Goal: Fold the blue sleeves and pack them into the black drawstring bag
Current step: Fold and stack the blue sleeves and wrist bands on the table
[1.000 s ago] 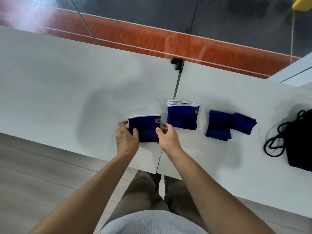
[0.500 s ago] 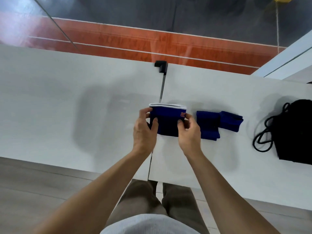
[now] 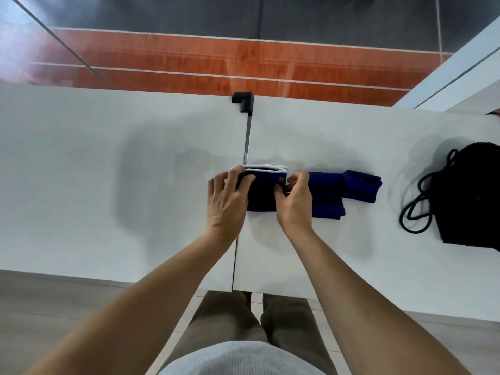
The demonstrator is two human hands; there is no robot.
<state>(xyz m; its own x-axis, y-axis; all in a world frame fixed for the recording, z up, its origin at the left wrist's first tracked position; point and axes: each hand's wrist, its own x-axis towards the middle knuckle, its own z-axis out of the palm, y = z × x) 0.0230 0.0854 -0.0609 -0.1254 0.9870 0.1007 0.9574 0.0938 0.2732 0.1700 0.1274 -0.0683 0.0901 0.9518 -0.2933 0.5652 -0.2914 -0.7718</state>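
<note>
White tabletop (image 3: 108, 185), split by a seam running from its near edge to a black bracket (image 3: 242, 100) at the far edge, stood over an orange-and-grey floor (image 3: 189, 58). Both forearms reached in from the near edge. The left hand (image 3: 227, 201) and right hand (image 3: 293, 204) pinched opposite sides of a stack of folded blue sleeves (image 3: 262, 193) with white cuffs, resting at the seam. Just beside it on the right lay more folded blue sleeves (image 3: 349, 190). The black drawstring bag (image 3: 470, 196) sat at the tabletop's right edge, its cord looped loose.
</note>
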